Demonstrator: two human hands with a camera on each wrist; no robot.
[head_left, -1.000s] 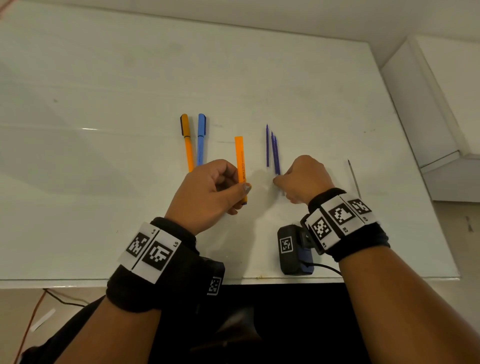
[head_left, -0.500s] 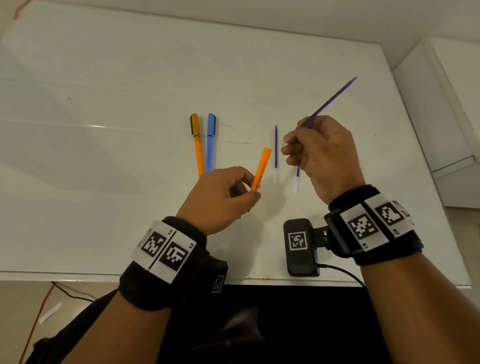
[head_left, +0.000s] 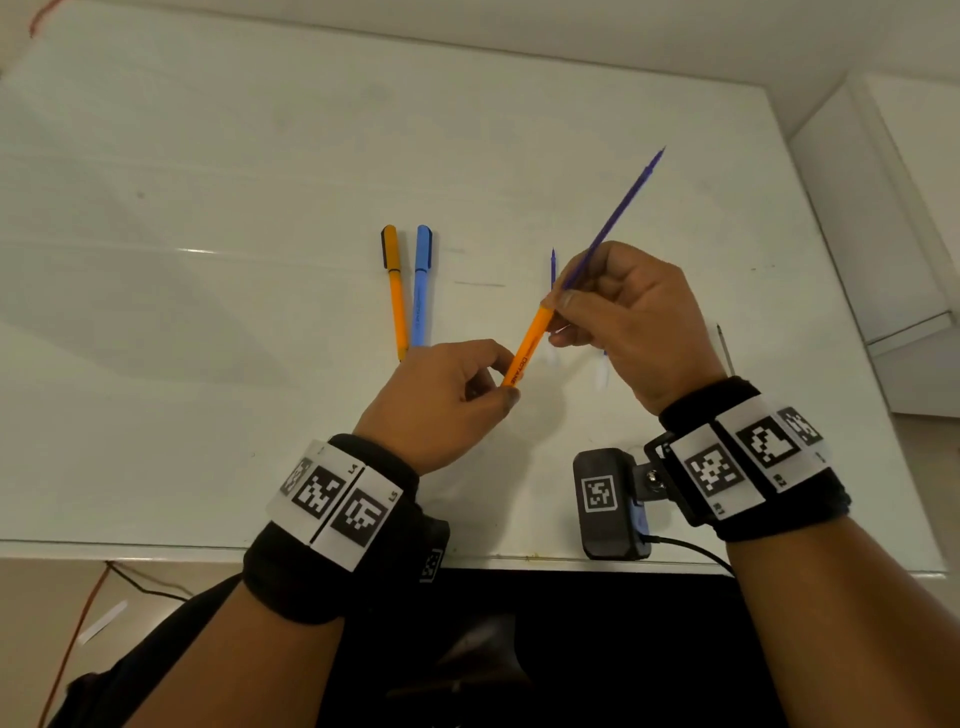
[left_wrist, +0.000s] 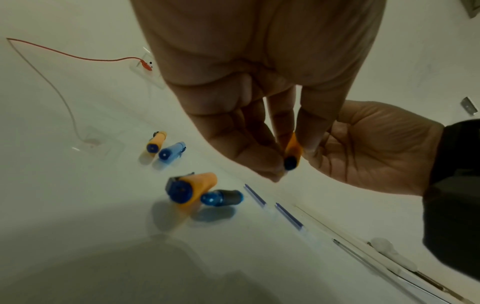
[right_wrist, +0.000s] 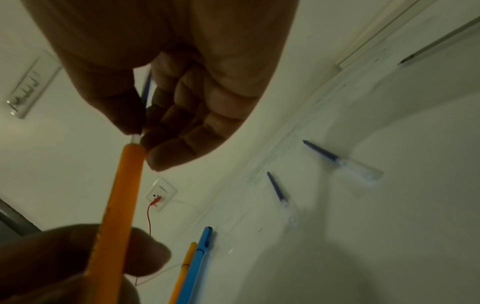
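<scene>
Purple refill (head_left: 613, 218), pinched in right hand (head_left: 634, 317), has reached, perhaps entered, orange barrel (head_left: 527, 345) left hand (head_left: 441, 400) grips.

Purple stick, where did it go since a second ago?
The right hand lifted the purple refill off the table to the open end of the orange barrel; the left hand raised the barrel. The orange pen, blue pen and two refills stayed put.

In left hand (head_left: 441, 400), orange barrel (head_left: 527, 345) — in right hand (head_left: 628, 317), purple refill (head_left: 618, 213).
</scene>
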